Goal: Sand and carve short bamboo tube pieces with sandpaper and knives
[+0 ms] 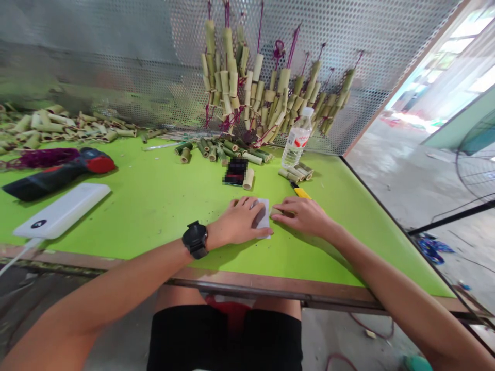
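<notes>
My left hand (247, 220), with a black watch on its wrist, lies spread on a small whitish-grey sheet (264, 219) on the green table (154, 216). To its right, my right hand (296, 214) has its fingers closed round a short bamboo piece (275, 211), whose end shows beside the sheet's right edge. Behind that hand rests a yellow cutter (302, 192). A dark, partly pixelated phone (235, 172) lies beyond my left hand, with a loose bamboo tube (248, 179) against its right side.
A water bottle (297, 138) stands near cut bamboo tubes (296, 172). Several green tubes (211, 149) lie at the back below hanging bamboo strings (232, 77). On the left are a bamboo pile (50, 123), a black-red power tool (62, 172) and a white power bank (65, 210).
</notes>
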Action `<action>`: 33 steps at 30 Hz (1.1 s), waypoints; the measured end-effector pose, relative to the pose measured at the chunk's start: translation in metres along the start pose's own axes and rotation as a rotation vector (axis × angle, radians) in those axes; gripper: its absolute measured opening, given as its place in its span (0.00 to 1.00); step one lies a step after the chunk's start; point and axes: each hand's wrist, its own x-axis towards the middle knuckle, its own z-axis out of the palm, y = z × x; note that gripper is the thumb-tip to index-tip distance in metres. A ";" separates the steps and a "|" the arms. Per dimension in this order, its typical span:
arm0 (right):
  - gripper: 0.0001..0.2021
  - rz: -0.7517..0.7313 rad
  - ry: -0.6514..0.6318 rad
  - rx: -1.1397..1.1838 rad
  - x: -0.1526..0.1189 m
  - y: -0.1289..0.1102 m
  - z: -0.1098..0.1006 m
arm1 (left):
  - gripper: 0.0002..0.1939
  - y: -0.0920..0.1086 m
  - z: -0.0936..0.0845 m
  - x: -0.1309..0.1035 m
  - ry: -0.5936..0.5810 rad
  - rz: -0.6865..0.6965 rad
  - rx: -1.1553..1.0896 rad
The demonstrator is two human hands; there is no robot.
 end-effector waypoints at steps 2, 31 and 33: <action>0.22 -0.039 -0.011 0.012 -0.002 -0.003 0.002 | 0.35 -0.001 0.001 0.000 0.007 0.004 -0.005; 0.22 -0.041 -0.027 0.051 -0.003 -0.005 0.002 | 0.35 -0.004 0.005 0.000 0.013 0.019 0.005; 0.21 -0.039 -0.027 0.056 -0.002 -0.006 0.002 | 0.35 -0.003 0.003 0.000 0.006 0.020 0.007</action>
